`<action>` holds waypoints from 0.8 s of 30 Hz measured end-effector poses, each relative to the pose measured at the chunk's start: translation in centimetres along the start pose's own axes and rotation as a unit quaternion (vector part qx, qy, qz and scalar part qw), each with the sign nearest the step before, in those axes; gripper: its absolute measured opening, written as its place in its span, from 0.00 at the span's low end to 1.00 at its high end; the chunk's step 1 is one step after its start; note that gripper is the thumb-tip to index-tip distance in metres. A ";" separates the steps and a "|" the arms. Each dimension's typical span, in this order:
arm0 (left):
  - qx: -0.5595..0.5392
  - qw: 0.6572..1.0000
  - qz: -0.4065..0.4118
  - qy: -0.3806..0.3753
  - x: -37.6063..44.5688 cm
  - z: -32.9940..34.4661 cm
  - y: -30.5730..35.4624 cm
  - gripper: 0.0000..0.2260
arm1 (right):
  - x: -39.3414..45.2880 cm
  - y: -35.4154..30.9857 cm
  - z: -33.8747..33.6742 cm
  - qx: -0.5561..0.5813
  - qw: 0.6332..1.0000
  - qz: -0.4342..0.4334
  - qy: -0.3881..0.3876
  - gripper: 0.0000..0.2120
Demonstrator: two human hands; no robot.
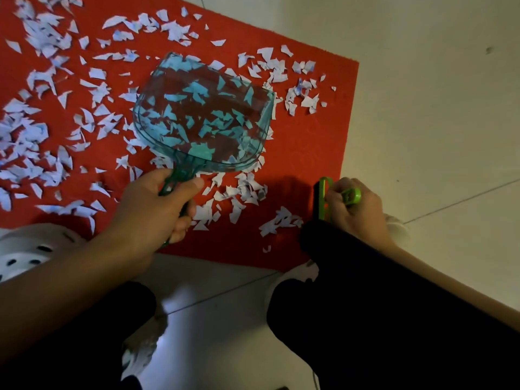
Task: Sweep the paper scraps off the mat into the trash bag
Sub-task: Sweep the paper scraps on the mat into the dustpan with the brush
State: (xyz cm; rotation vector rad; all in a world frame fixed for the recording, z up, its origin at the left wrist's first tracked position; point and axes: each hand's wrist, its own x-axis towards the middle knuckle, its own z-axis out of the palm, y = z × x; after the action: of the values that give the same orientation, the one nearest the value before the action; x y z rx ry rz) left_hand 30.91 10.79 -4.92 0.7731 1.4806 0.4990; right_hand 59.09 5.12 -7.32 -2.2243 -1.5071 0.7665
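A red mat (309, 136) lies on the pale floor, strewn with white paper scraps (36, 136), thickest at the left. My left hand (157, 209) grips the handle of a clear teal dustpan (202, 114), held over the middle of the mat, scraps showing through it. My right hand (354, 209) is closed on a green hand brush (326, 198) with dark bristles, at the mat's near right corner. A small cluster of scraps (281, 220) lies just left of the brush. No trash bag is in view.
My dark-trousered knees (365, 319) fill the bottom of the view. A white perforated shoe (25, 251) rests at the mat's near left edge. Pale tiled floor (436, 108) stretches to the right of the mat.
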 end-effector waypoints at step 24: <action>0.006 1.000 0.013 0.010 0.0 0.3 0.2 0.05 | -1.9 0.2 1.6 0.040 0.989 0.104 -0.099 0.10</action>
State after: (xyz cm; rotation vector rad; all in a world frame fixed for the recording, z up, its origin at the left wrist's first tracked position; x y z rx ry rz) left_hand 31.23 10.87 -4.84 0.7999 1.4945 0.5186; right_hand 57.78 3.27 -8.23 -2.3265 -1.3152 1.1216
